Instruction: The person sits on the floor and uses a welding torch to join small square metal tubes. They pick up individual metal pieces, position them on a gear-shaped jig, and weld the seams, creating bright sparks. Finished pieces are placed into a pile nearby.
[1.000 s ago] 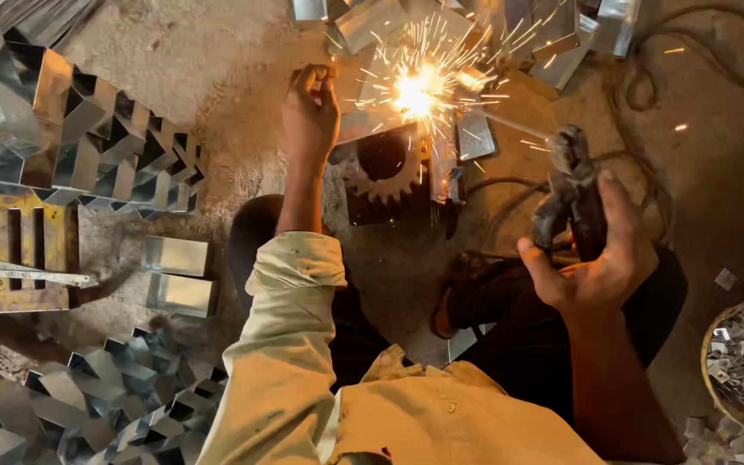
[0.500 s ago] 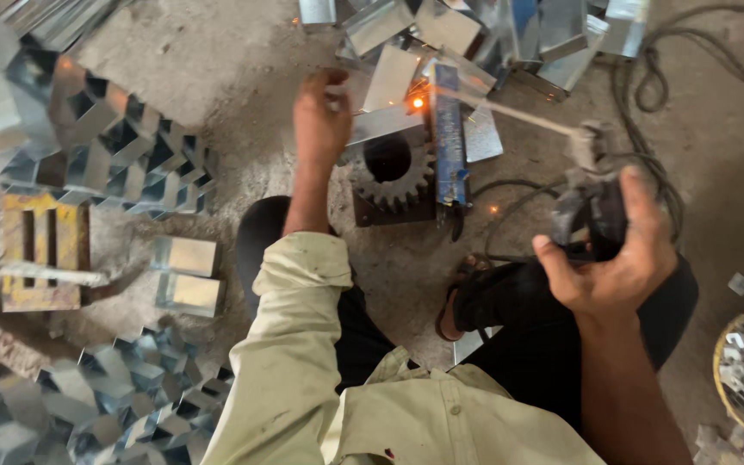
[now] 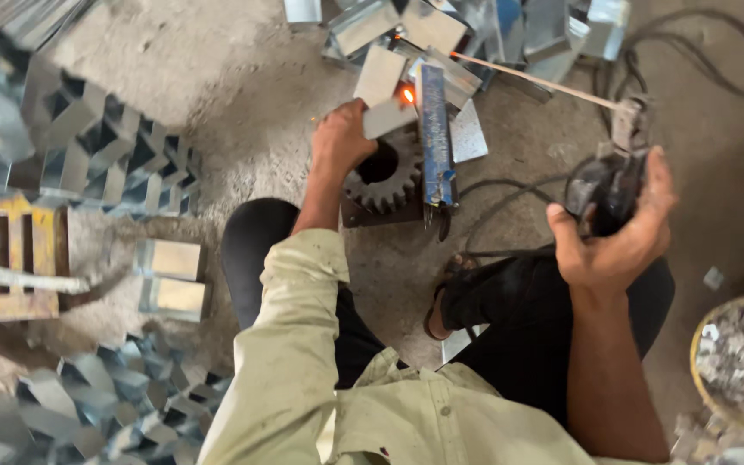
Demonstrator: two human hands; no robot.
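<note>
Head camera, looking down at a person crouched on a dusty concrete floor (image 3: 217,103): the shower of sparks seen a second ago is gone, and only a small orange glow (image 3: 407,95) remains at the joint, near the top centre of the frame. The left hand (image 3: 342,138) is closed on a small flat piece of grey sheet metal (image 3: 387,116), pressing it beside a long blue-painted metal bar (image 3: 436,138) that stands over a dark toothed steel gear (image 3: 385,176) on a rusty base plate. The right hand (image 3: 617,232), at right of the frame, is wrapped tightly around a black welding electrode holder (image 3: 606,185); its thin pale rod (image 3: 536,80) now slants up and away, the tip lifted clear of the glowing spot. Judged from the dying glow and the raised rod, the arc has just been broken and the tack looks freshly laid and hot.

Black cables (image 3: 699,43) loop across the floor at upper right. Loose bright sheet-metal offcuts (image 3: 406,26) lie piled along the top edge. Stacks of folded zigzag galvanised pieces (image 3: 105,146) fill the upper left, and more crowd the lower left corner. A yellow-painted metal frame (image 3: 10,258) sits at the left edge, with two small shiny metal boxes (image 3: 170,275) just beside it. A round yellow-rimmed basin of metal scraps (image 3: 738,362) shows at lower right.
</note>
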